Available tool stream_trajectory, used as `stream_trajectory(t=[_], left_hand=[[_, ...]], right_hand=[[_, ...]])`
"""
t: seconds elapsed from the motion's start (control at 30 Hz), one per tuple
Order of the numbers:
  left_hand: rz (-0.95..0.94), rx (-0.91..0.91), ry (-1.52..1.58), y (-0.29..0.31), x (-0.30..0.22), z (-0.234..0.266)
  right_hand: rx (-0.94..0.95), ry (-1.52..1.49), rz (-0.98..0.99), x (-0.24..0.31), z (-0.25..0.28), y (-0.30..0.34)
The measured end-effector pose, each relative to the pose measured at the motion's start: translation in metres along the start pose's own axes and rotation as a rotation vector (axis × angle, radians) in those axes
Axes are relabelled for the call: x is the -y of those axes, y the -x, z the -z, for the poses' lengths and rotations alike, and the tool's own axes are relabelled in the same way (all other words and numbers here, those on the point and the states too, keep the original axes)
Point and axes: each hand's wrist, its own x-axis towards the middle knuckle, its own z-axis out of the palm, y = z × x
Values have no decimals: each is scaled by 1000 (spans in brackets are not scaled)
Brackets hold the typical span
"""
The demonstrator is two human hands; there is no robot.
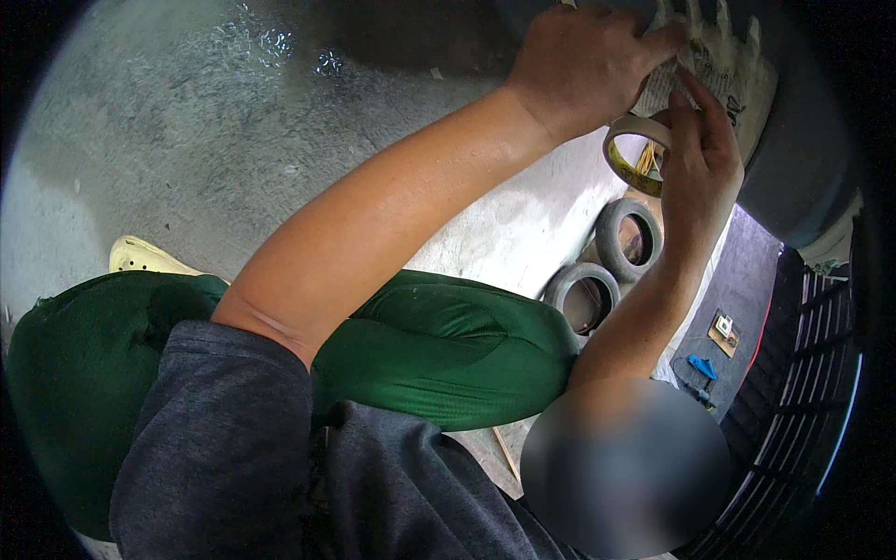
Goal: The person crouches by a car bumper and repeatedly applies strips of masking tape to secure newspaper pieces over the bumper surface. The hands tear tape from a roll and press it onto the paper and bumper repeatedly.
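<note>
Masking tape roll (635, 154) hangs on right hand (698, 173), both grips pinching paper (719, 65) w/ left hand (583, 65).

Matt paper masking-tape roll (635, 149); printed paper sheet (719, 70); rough concrete floor (187, 140); glossy green cloth shorts (439, 345).

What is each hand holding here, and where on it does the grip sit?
The left hand pinches the paper sheet at its edge. The right hand carries a masking tape roll, apparently hooked on its fingers, fingertips touching the sheet.
</note>
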Motion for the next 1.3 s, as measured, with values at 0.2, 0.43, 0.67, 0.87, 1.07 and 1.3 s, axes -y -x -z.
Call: stream_trajectory(t=[0.2,0.43,0.67,0.87,1.07,1.3], left_hand=[[101,135,17,0,-1,-4],[281,-362,459,13,-13,-42],[686,-272,785,12,-34,-43],[700,-281,804,9,-36,-42],[930,-256,1181,5,-31,-50],[1115,-230,1324,-4,-34,-47]], right_hand=[[36,46,-31,-2,1,4],[49,15,-35,3,-1,2],[44,10,-58,5,-1,2],[32,77,-9,3,-3,1],[46,240,26,7,-5,-5],[32,301,35,0,-11,-12]])
